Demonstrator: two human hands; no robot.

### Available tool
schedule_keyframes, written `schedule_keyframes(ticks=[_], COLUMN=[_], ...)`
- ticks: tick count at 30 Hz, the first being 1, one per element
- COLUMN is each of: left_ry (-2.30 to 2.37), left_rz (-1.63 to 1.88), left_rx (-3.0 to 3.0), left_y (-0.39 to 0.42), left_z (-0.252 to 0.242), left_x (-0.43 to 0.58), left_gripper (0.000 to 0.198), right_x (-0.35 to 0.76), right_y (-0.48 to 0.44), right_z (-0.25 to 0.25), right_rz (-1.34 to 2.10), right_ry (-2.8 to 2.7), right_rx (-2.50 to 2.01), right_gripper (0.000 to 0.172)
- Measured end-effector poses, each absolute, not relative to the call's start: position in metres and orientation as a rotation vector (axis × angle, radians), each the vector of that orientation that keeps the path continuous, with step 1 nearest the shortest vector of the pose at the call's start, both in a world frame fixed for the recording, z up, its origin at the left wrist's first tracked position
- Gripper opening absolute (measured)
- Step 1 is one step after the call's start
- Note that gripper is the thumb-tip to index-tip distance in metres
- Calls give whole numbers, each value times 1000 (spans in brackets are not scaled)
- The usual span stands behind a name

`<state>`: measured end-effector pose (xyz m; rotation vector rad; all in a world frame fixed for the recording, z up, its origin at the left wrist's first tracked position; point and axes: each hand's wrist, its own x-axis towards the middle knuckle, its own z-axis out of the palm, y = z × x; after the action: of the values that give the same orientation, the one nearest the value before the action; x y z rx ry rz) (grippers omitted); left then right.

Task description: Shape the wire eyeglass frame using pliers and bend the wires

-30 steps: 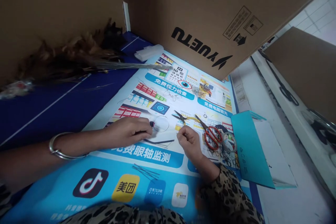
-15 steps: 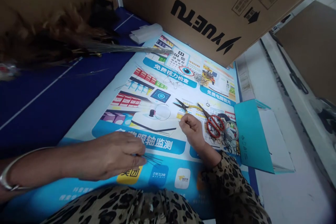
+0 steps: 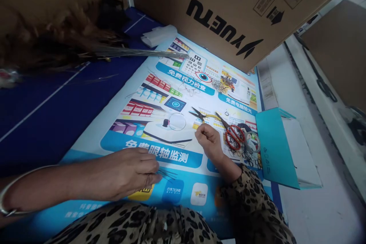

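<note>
We bunch the fingers of our left hand (image 3: 130,171) over the ends of the thin dark wires (image 3: 168,174), low on the printed sheet (image 3: 194,173); whether they grip, we cannot tell. Our right hand (image 3: 211,144) curls closed beside the pliers (image 3: 212,116), any contents hidden.

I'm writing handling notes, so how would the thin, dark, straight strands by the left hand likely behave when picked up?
The thin, dark, straight strands look fairly stiff, since their visible ends run straight. Being so slender, they are probably light. They may scatter when lifted, as their ends fan out beyond the left hand.
</note>
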<state>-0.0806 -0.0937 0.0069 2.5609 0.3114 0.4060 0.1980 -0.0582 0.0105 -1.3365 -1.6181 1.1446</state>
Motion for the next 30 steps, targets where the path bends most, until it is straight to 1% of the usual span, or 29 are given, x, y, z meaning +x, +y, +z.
schedule_keyframes(ticks=[7,20,24,30], left_ry=[262,323,459,607], left_rz=[345,489,578,604], left_rx=[2604,2544,2494,2557], left_y=[-94,-94,-93,-93], left_z=[9,6,3,8], left_x=[-77,-80,-80,-73], left_gripper=[28,26,27,25], right_x=[197,198,197,198], right_y=[-59,-60,-60,-61], right_z=[11,10,12,9], right_rz=[1135,1153,1145,1107], right_ry=[-1625,-1605,-1610,-1606], right_rx=[-1330,-1331,-1354,-1380], right_gripper=[18,18,19,19])
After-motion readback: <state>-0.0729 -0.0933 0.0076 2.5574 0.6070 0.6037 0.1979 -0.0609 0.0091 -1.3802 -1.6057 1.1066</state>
